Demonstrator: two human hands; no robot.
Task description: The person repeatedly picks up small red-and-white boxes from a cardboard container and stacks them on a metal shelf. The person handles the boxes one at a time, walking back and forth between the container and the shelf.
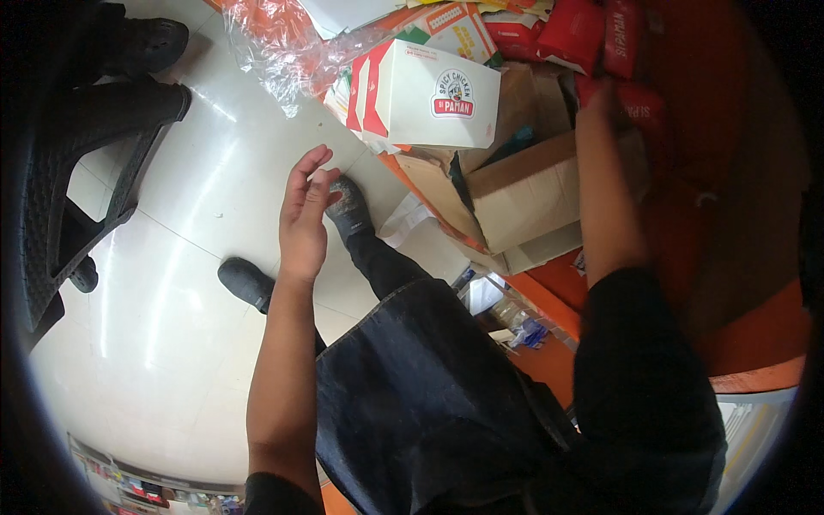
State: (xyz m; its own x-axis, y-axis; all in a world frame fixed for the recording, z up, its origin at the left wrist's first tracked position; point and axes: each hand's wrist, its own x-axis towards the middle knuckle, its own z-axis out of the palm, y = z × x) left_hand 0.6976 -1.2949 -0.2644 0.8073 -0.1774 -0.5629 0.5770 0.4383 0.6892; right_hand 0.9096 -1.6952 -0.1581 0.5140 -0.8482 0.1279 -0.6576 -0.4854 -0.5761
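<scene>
My left hand (308, 215) hangs over the tiled floor with nothing in it, its fingers loosely bent and apart. Blurred by motion, my right hand (599, 112) reaches over the table to a red printed package (638, 111); whether the fingers hold it cannot be made out. Other red packages (571, 35) lie just beyond that hand. Between my hands stands an open cardboard carton (524, 199) with its flaps spread. White-and-red paper food boxes (438, 96), bearing a printed logo, are stacked together at the carton's far left edge.
The orange tabletop (750, 335) extends to the right. Crumpled clear plastic (277, 51) hangs over its far edge, near printed cartons (460, 29). Below the tabletop, a shelf holds plastic-wrapped items (528, 331). A black plastic chair (122, 141) stands on the floor (180, 309) at left.
</scene>
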